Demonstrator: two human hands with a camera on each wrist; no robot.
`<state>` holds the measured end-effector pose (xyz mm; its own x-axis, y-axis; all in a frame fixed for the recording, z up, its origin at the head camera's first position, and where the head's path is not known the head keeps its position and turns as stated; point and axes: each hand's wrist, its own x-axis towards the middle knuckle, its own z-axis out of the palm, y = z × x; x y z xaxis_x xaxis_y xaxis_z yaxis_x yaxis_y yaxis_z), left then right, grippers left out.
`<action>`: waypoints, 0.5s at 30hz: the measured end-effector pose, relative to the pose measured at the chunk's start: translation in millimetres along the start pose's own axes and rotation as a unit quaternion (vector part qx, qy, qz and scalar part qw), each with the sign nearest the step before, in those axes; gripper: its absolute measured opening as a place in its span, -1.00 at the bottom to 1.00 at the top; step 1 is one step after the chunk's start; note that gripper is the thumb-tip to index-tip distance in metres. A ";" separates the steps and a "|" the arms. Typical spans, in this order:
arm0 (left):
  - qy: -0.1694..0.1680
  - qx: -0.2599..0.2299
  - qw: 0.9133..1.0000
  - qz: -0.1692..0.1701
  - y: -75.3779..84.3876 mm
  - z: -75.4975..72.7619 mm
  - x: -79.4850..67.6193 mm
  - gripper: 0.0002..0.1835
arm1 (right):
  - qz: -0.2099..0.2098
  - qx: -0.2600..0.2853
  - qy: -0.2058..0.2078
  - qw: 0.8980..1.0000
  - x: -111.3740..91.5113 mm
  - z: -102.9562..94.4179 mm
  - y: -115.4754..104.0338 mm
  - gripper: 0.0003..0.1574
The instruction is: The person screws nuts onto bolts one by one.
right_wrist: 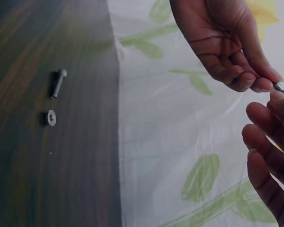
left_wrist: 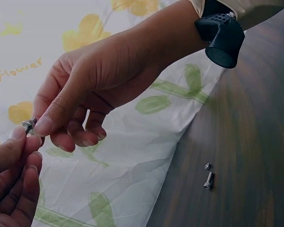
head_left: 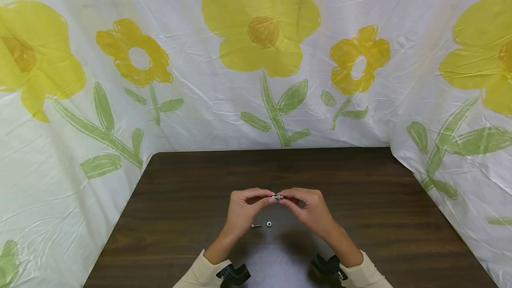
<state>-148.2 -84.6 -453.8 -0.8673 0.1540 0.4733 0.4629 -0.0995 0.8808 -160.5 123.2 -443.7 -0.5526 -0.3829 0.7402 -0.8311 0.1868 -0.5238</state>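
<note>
Above the table, both hands meet at a small metal bolt with a wider ring-shaped piece around its shank. My left hand pinches it from the left between thumb and fingertips. In the right wrist view, the bolt's rounded end shows at the left fingertips. From the other side, my right hand pinches the same small assembly; I cannot tell whether its fingertips are on a nut or on the shank. Below the hands, a second bolt lies on its side, with a nut beside it.
The dark wood-grain table spreads out under the hands. A white curtain printed with yellow flowers hangs along its back and sides. Black wrist cameras are strapped on over cream sleeves.
</note>
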 end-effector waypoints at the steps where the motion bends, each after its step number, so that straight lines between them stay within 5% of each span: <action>1: 0.000 0.001 1.000 0.001 0.2 -0.1 0.1 -0.91 | 0.000 -0.001 0.000 1.000 0.0 0.1 0.3 -0.65; 15: -0.001 0.005 1.000 -0.002 1.2 -0.4 -0.2 -0.90 | 0.038 0.012 -0.014 0.999 -0.6 -0.4 -1.0 -0.67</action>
<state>-147.5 -85.2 -452.8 -0.8688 0.1558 0.4700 0.4614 -0.0896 0.8826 -159.4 123.6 -443.5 -0.6122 -0.3929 0.6861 -0.7847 0.1954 -0.5883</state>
